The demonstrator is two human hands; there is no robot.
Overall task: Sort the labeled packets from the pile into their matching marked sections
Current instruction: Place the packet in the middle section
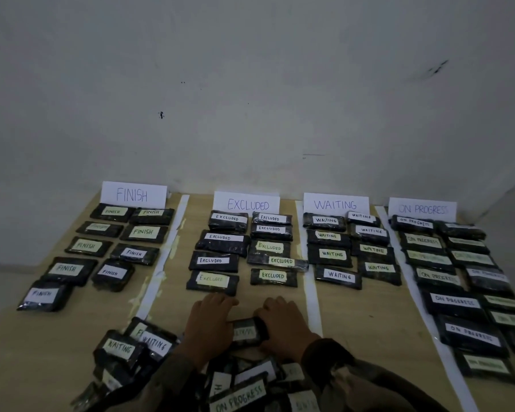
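A dark packet (246,333) with a pale label that seems to read WAITING upside down lies between my hands near the front of the table. My left hand (210,325) holds its left end and my right hand (283,325) grips its right end. The unsorted pile (241,385) of dark labeled packets lies at the front, under my forearms. Four paper signs stand at the back: FINISH (133,194), EXCLUDED (247,204), WAITING (335,204), ON PROGRESS (422,209). Rows of matching packets lie in front of each sign.
White tape strips (311,295) split the wooden table (366,316) into sections. Two WAITING packets (137,344) lie loose at the front left. A grey wall rises behind the signs. The table's left edge runs diagonally past the FINISH packets.
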